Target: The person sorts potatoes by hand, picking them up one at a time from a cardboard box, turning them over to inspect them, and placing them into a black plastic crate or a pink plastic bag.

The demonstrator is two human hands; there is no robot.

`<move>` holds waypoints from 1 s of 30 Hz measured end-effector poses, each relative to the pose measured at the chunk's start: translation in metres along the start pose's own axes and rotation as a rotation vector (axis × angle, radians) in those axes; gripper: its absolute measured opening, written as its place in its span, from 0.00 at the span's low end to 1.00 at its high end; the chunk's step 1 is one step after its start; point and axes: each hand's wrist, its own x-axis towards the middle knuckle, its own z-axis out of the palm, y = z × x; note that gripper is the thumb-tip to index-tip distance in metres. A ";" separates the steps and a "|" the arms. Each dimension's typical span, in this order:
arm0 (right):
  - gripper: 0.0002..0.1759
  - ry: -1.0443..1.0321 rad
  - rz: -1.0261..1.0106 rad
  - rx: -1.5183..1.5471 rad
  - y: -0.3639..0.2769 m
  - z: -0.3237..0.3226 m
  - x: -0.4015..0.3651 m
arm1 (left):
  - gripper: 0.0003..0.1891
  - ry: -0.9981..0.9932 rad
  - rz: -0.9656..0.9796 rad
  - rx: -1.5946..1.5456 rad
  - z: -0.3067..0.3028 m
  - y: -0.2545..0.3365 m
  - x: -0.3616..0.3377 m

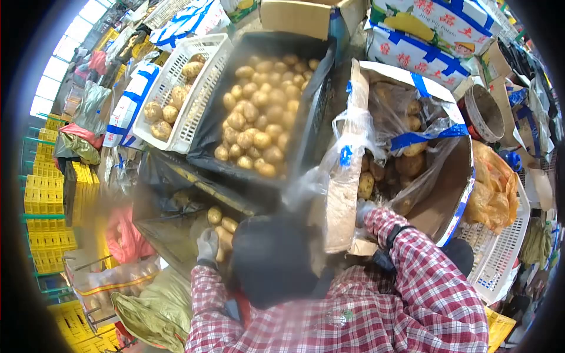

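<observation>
My left hand (207, 245), in a grey glove, is closed with its fingers curled against a potato (224, 237) at the edge of a dark-lined container (170, 226). More potatoes lie right beside it. My right hand (364, 213), also gloved, reaches inside an open cardboard box (340, 217) lined with clear plastic. Just above those fingers sits a potato (365, 186); the box wall and sleeve partly hide the fingers, so their grip does not show. A dark rounded shape (276, 259) covers the middle between my arms.
Ahead stands a black-lined crate (206, 147) full of potatoes. Left of it, a white basket (181, 136) holds several potatoes. Printed cartons (412, 59) are stacked at the back right. An orange mesh bag (491, 188) lies on a white crate (500, 259) at right.
</observation>
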 end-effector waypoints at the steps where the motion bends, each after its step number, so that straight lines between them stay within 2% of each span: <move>1: 0.23 -0.007 0.030 -0.006 -0.004 0.001 -0.010 | 0.20 0.029 0.097 -0.016 -0.007 0.049 -0.010; 3: 0.21 0.017 0.051 0.021 -0.004 0.004 -0.027 | 0.20 0.087 0.294 -0.055 -0.014 0.115 -0.021; 4: 0.22 0.078 0.015 0.104 0.009 0.017 -0.011 | 0.19 0.170 0.344 -0.088 -0.012 0.138 -0.020; 5: 0.24 0.143 -0.022 0.188 0.021 0.027 0.003 | 0.19 0.165 0.358 -0.295 -0.007 0.156 -0.015; 6: 0.28 0.186 0.054 0.420 0.032 0.034 0.017 | 0.17 0.158 0.420 -0.320 -0.006 0.177 -0.009; 7: 0.37 0.214 0.050 0.433 0.023 -0.002 -0.024 | 0.15 0.154 0.482 -0.341 -0.011 0.202 -0.008; 8: 0.46 0.242 0.046 0.447 0.009 -0.046 -0.075 | 0.16 0.071 0.432 -0.419 -0.021 0.251 -0.032; 9: 0.53 0.483 -0.086 0.482 0.037 -0.022 -0.037 | 0.15 -0.015 0.524 -0.444 -0.025 0.279 -0.042; 11: 0.53 0.792 -0.177 0.630 0.034 -0.045 -0.074 | 0.14 -0.190 0.705 -0.473 -0.032 0.322 -0.063; 12: 0.51 0.814 -0.192 0.695 0.036 -0.060 -0.097 | 0.14 -0.179 0.711 -0.451 -0.028 0.351 -0.077; 13: 0.50 0.836 -0.212 0.760 0.037 -0.077 -0.121 | 0.14 -0.258 0.793 -0.574 -0.021 0.372 -0.086; 14: 0.48 0.857 -0.238 0.825 0.035 -0.090 -0.145 | 0.19 -0.217 0.842 -0.524 -0.014 0.393 -0.098; 15: 0.48 0.848 -0.304 0.983 0.033 -0.098 -0.171 | 0.20 -0.398 0.827 -0.692 -0.006 0.410 -0.104; 16: 0.47 0.834 -0.376 1.139 0.031 -0.103 -0.197 | 0.18 -0.467 0.978 -0.687 -0.006 0.437 -0.134; 17: 0.46 0.810 -0.452 1.295 0.028 -0.105 -0.220 | 0.15 -0.718 0.816 -0.841 0.003 0.451 -0.143; 18: 0.46 0.854 -0.436 1.318 0.025 -0.105 -0.239 | 0.14 -0.928 0.605 -0.984 0.013 0.464 -0.152; 19: 0.45 0.897 -0.419 1.343 0.023 -0.102 -0.254 | 0.17 -1.039 0.505 -1.184 0.036 0.474 -0.165; 21: 0.46 0.954 -0.437 1.422 0.024 -0.092 -0.260 | 0.28 -0.874 1.024 -0.745 0.048 0.500 -0.218; 22: 0.45 0.980 -0.470 1.492 0.020 -0.090 -0.262 | 0.32 -0.930 1.085 -0.730 0.068 0.502 -0.228; 23: 0.45 1.000 -0.501 1.562 0.016 -0.085 -0.262 | 0.32 -0.697 1.313 -0.359 0.089 0.502 -0.232; 24: 0.44 1.144 -0.581 1.412 0.028 -0.073 -0.236 | 0.32 -0.524 1.496 -0.135 0.116 0.499 -0.232; 25: 0.42 1.206 -0.570 1.376 0.020 -0.073 -0.237 | 0.32 -0.316 1.662 0.069 0.143 0.496 -0.231; 26: 0.42 1.183 -0.671 1.568 0.021 -0.071 -0.227 | 0.31 -0.187 1.829 0.126 0.175 0.491 -0.228; 27: 0.42 1.172 -0.697 1.603 0.022 -0.069 -0.224 | 0.30 -0.054 1.985 0.186 0.194 0.489 -0.227; 28: 0.41 1.160 -0.723 1.639 0.023 -0.067 -0.220 | 0.27 -0.255 1.812 0.066 0.192 0.498 -0.226; 29: 0.41 1.176 -0.674 1.513 0.024 -0.064 -0.231 | 0.25 -0.420 1.624 -0.078 0.189 0.507 -0.227; 30: 0.40 1.194 -0.627 1.383 0.025 -0.066 -0.242 | 0.27 -0.830 1.100 -0.123 0.181 0.511 -0.227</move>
